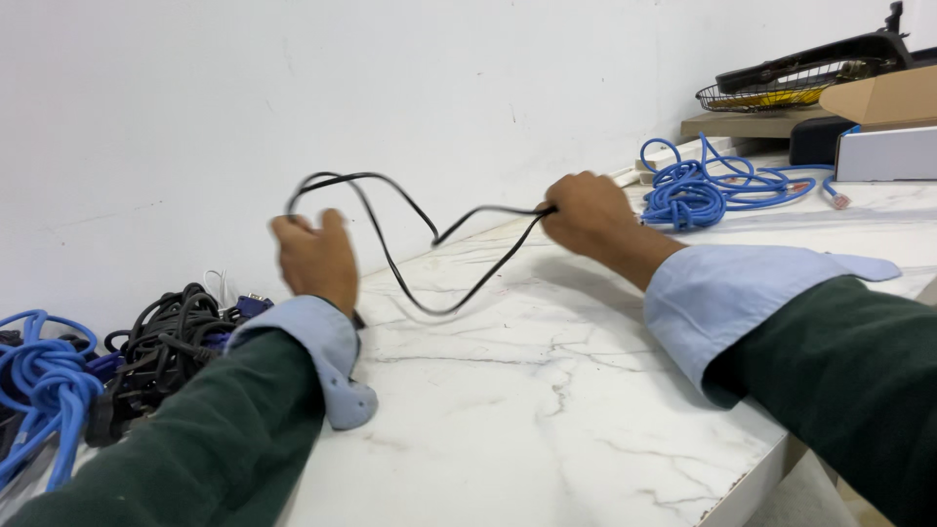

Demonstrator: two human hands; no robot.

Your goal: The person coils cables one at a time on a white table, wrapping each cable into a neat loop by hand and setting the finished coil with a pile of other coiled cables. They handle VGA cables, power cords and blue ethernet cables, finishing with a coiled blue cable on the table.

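Observation:
A thin black cable (410, 256) loops in the air between my two hands above a white marble table (547, 390). My left hand (317, 259) grips one end of it at the left, where the cable arches over my fingers. My right hand (586, 213) is closed on the cable's other part at the right, with doubled strands running down from my fist. Both arms wear dark green sleeves with light blue cuffs.
A tangle of black cables (171, 342) and a blue cable bundle (39, 385) lie at the left edge. Another blue cable coil (698, 190) lies at the back right, near a white box (883, 154), cardboard (883, 98) and a wire basket (781, 90). A white wall stands behind.

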